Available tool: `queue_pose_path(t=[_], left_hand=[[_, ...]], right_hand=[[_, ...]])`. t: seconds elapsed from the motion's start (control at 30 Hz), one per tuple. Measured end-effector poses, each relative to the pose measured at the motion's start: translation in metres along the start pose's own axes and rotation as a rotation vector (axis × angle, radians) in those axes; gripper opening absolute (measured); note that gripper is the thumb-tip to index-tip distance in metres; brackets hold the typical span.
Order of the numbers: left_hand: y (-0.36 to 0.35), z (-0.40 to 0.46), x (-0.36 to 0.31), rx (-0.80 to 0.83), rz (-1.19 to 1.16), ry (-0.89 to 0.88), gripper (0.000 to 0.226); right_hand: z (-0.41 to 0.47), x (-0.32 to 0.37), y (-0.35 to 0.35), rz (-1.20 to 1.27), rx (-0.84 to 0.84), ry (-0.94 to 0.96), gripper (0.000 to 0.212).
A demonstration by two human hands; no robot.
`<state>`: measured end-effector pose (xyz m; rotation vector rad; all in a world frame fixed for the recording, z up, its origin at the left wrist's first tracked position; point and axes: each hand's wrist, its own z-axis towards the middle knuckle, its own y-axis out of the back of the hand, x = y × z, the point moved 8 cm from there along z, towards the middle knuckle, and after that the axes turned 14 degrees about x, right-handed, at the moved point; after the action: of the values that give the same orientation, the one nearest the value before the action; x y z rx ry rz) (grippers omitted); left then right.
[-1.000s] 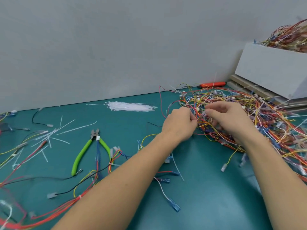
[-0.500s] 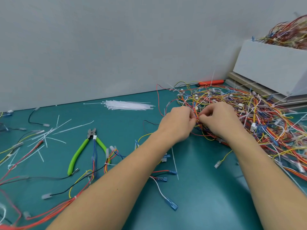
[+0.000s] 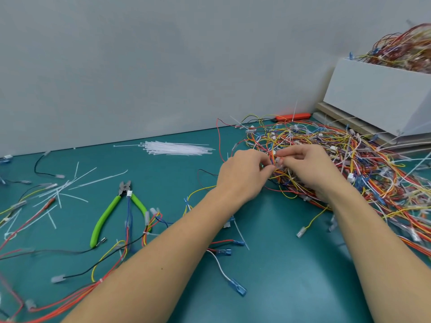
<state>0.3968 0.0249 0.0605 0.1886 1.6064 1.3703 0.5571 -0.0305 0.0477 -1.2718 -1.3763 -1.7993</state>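
Note:
A big tangle of coloured wires (image 3: 363, 164) with small white and blue connectors covers the right side of the teal table (image 3: 291, 276). My left hand (image 3: 242, 176) and my right hand (image 3: 310, 169) meet at the tangle's left edge. Both pinch thin wires from the tangle between curled fingers and thumbs, with a small pale connector (image 3: 278, 163) between the fingertips. Which hand holds the connector I cannot tell.
Green-handled cutters (image 3: 112, 213) lie at the left centre among loose wires and cut tie ends. A bundle of white cable ties (image 3: 177, 149) lies near the wall. A white box (image 3: 377, 96) full of wires stands at the back right, an orange tool (image 3: 293, 117) beside it.
Both hands have stayed at the tangle's left edge, fingertips drawing closer together on the wires. The view has shifted slightly.

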Motion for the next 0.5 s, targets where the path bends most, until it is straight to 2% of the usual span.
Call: queue_pose_path(t=[0.13,0.27,0.37,0.5], left_hand=[[0.007,-0.001,0.0,-0.012,-0.075,-0.013,0.017],[0.01,0.003,0.007,0.178,-0.349,0.009,0.02],[0.003,-0.002,0.01,0.309,-0.439,0.026,0.014],[0.002,-0.002,0.018,0.22,-0.42,0.101,0.013]], right_hand=[[-0.002,0.0,0.003,0.054,-0.02,0.012,0.025],[-0.003,-0.002,0.006,0.123,-0.031,0.006,0.023],[-0.003,-0.001,0.008,0.166,-0.03,0.014,0.019],[-0.005,0.0,0.006,0.057,-0.036,0.019,0.021]])
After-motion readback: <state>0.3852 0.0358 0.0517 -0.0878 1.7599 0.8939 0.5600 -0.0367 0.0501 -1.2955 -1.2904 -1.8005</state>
